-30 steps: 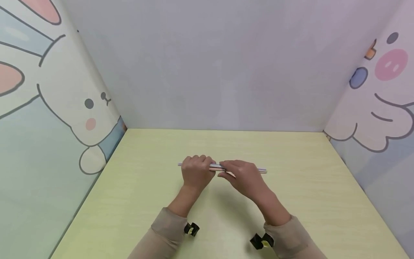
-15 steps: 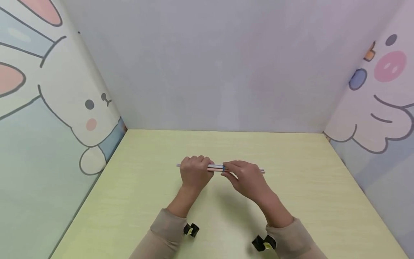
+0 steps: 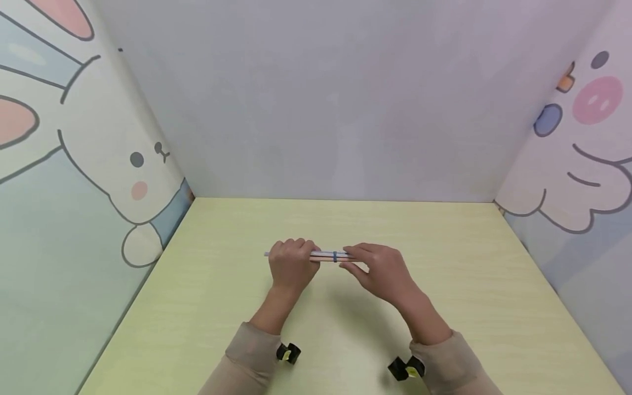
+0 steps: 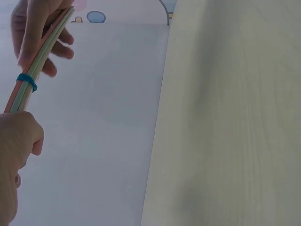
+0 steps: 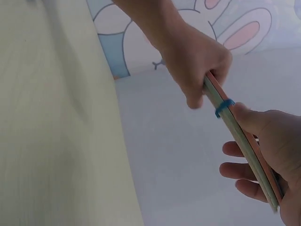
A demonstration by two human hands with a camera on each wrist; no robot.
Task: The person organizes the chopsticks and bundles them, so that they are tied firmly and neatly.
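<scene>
A bundle of slender pencil-like sticks (image 3: 323, 256), orange, green and pale, is held level above the table between both hands. A blue rubber band (image 3: 335, 256) wraps the bundle near its middle, in the gap between the hands. My left hand (image 3: 293, 264) grips the bundle in a fist, and a short end pokes out at its left. My right hand (image 3: 382, 271) holds the other half, thumb (image 5: 251, 120) along one side near the band and fingers (image 5: 240, 170) behind. In the left wrist view, the band (image 4: 27, 82) sits just beyond the left fist.
The pale yellow table (image 3: 237, 219) lies below the hands. A plain grey wall (image 3: 336, 109) rises behind it, with cartoon-printed side panels (image 3: 99, 164) left and right. Small black wrist devices (image 3: 288, 353) are on both sleeves.
My left hand has shifted left with the bundle, while the right hand has edged right. The blue band, at first covered by the right fingers, now shows between the hands.
</scene>
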